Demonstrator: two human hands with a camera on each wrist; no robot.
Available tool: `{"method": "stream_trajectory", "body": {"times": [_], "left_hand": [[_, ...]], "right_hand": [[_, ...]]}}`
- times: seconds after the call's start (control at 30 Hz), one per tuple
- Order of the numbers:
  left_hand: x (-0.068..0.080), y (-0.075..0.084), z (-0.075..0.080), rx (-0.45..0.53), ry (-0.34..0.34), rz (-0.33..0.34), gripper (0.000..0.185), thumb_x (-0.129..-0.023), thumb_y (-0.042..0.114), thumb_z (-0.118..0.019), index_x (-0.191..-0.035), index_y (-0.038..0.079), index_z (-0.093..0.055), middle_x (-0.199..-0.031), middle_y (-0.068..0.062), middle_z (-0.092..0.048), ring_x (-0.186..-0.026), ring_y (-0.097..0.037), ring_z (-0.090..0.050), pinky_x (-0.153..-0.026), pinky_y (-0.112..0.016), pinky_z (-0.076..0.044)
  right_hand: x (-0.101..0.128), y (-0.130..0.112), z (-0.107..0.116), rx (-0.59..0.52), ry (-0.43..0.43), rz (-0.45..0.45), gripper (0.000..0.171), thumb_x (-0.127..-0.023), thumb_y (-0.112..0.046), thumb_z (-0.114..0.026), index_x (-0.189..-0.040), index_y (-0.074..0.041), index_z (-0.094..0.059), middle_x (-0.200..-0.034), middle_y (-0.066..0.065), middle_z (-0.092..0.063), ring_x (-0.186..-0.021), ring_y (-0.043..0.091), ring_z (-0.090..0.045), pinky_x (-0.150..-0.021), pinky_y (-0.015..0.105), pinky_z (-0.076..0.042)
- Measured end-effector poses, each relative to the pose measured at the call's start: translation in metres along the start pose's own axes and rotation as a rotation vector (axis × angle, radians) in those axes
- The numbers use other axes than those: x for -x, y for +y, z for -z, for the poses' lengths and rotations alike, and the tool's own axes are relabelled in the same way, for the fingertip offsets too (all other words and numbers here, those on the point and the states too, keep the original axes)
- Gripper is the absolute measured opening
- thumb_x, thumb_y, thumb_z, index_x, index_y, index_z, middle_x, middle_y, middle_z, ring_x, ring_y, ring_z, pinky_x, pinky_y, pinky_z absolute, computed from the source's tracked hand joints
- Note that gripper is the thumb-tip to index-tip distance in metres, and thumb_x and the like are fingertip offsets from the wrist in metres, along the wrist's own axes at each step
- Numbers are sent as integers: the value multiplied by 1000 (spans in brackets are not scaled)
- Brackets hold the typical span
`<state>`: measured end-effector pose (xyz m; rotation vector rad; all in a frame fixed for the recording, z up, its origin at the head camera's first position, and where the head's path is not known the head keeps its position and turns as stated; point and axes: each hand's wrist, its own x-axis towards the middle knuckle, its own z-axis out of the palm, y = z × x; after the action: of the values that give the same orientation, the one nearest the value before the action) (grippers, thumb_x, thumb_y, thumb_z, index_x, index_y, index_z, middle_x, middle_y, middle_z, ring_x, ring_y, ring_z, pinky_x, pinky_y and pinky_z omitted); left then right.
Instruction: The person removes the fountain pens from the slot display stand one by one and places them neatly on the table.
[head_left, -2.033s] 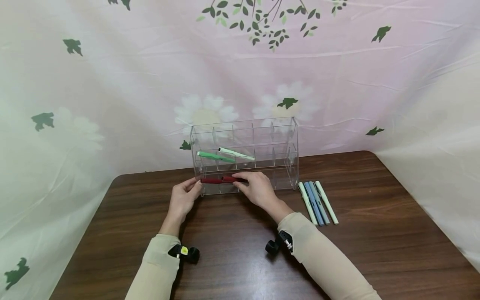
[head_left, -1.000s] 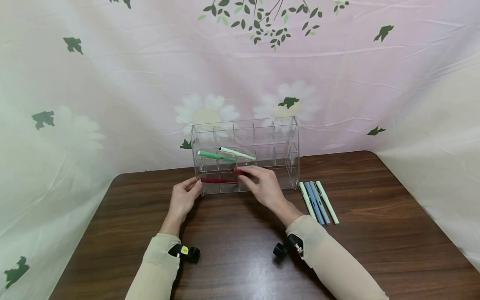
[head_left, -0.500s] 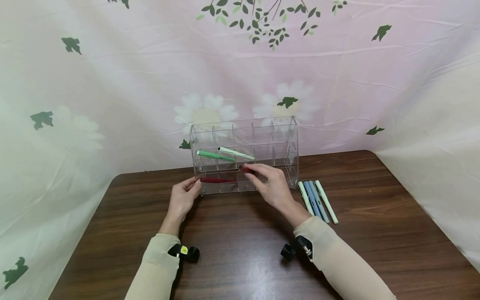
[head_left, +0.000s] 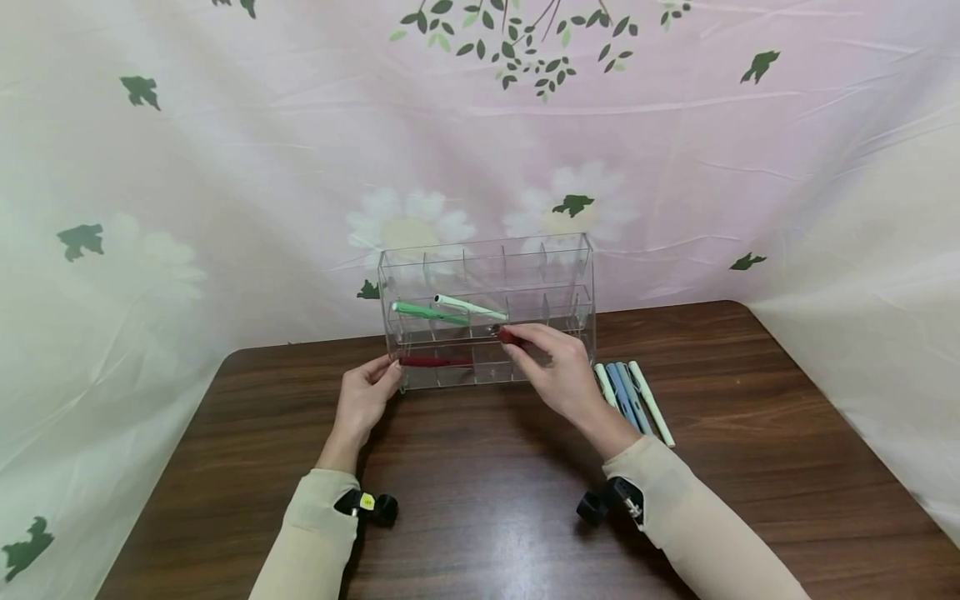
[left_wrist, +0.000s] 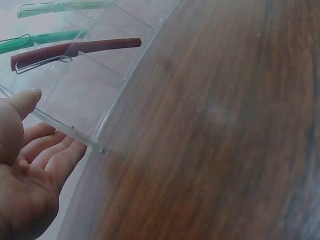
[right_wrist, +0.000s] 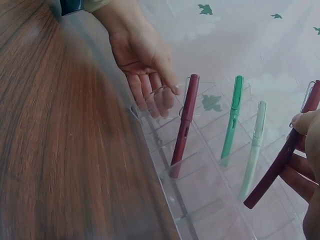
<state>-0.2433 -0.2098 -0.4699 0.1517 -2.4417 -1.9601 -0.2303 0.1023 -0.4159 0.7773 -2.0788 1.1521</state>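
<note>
Clear rack (head_left: 487,283) on table (head_left: 480,500), three pens slotted, a fourth in hand.
Front row: red pen (head_left: 435,361); row behind: green pen (head_left: 429,312) and pale pen (head_left: 468,307). Left hand (head_left: 363,402), fingers relaxed, touching rack's left end. Right hand (head_left: 558,375) pinching second red pen (right_wrist: 280,162) over front row, right of first. Loose pens (head_left: 630,400) just right of rack.

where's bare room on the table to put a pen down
Bare wood lies on the dark wooden table between the two sleeves, before the clear acrylic organizer, and along the right edge beyond the loose pale green and blue pens. It is crowded at the organizer's front, where both hands work.
</note>
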Motion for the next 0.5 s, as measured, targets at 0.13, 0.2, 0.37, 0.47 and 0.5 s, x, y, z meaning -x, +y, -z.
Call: {"method": "stream_trajectory", "body": {"times": [0.13, 0.2, 0.37, 0.47, 0.5], "left_hand": [[-1, -1, 0, -8, 3, 4, 47, -112, 15, -59, -154, -6, -55, -149, -28, -64, -136, -35, -65, -99, -24, -61], [-1, -1, 0, -14, 4, 7, 47, -112, 15, -58, -154, -6, -54, -149, -28, -64, -136, -35, -66, -99, -23, -61], [0, -1, 0, -22, 3, 7, 48, -112, 15, -58, -155, -6, -54, -148, -28, -64, -136, -36, -66, -98, -21, -61], [0, 0, 0, -28, 5, 3, 48, -112, 16, -58, -154, -6, -54, -148, -28, -64, -135, -36, -66, -96, -19, -61], [0, 0, 0, -29, 6, 3, 48, -112, 16, -58, -154, -5, -54, -148, -28, -64, -135, -36, -66, -95, -19, -61]], "right_hand": [[1, 1, 7, 15, 9, 27, 26, -92, 0, -85, -118, -2, -82, -112, 13, -82, -100, 30, -80, -77, 46, -68], [2, 3, 9, 27, 12, 33, 26, -91, 1, -85, -117, -1, -82, -111, 13, -82, -98, 29, -80, -76, 43, -68], [6, 8, 17, 48, 23, 30, 25, -89, 3, -86, -114, 1, -82, -107, 12, -83, -95, 29, -80, -78, 35, -66], [7, 11, 22, 63, 24, 37, 25, -88, 2, -87, -113, 1, -82, -106, 12, -83, -94, 29, -80, -81, 31, -65], [7, 12, 23, 66, 24, 42, 25, -88, 2, -87, -112, 1, -82, -106, 12, -83, -94, 29, -80, -81, 31, -65]]}}
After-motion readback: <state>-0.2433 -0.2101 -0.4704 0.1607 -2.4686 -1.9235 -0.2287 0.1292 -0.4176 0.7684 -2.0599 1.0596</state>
